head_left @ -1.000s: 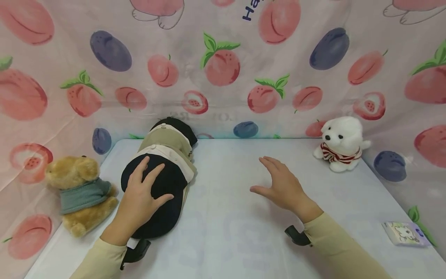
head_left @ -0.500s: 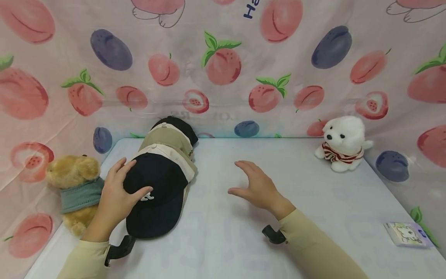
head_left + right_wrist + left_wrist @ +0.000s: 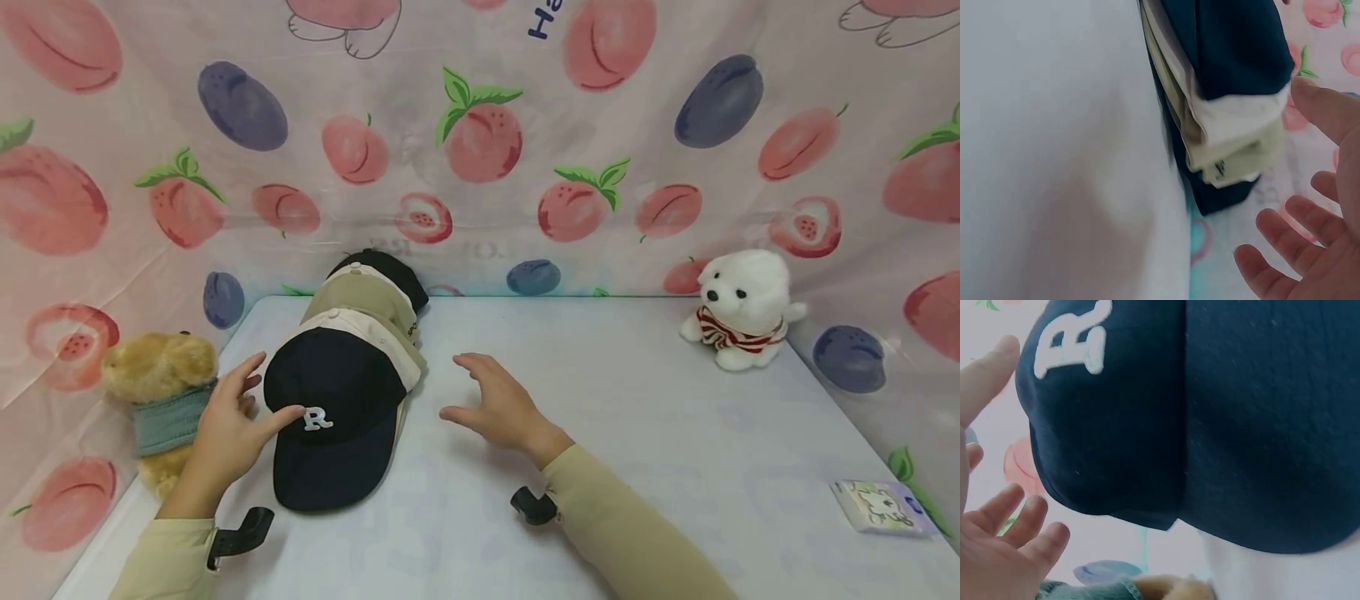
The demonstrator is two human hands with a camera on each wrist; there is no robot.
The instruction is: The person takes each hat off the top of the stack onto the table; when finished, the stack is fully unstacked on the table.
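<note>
A row of nested baseball caps lies on the left part of the white table. Frontmost is a navy cap (image 3: 337, 383) with a white letter R, its brim toward me. Behind it come a cream cap (image 3: 363, 329), an olive-beige cap (image 3: 352, 293) and a black cap (image 3: 390, 271). My left hand (image 3: 234, 429) hovers at the navy cap's left side, fingers spread and thumb near the R; the left wrist view shows a gap between hand and cap. My right hand (image 3: 498, 404) is held to the right of the caps, apart from them, fingers loosely extended and holding nothing.
A brown plush bear (image 3: 168, 408) in a teal sweater sits at the left edge, partly behind my left hand. A white plush dog (image 3: 742, 308) stands at the back right. A small printed packet (image 3: 885, 507) lies near the right edge. Fruit-patterned cloth (image 3: 480, 167) hangs behind.
My left hand has moved left from over the navy cap to its side, uncovering the R. My right hand has moved left toward the caps. The caps stay in place.
</note>
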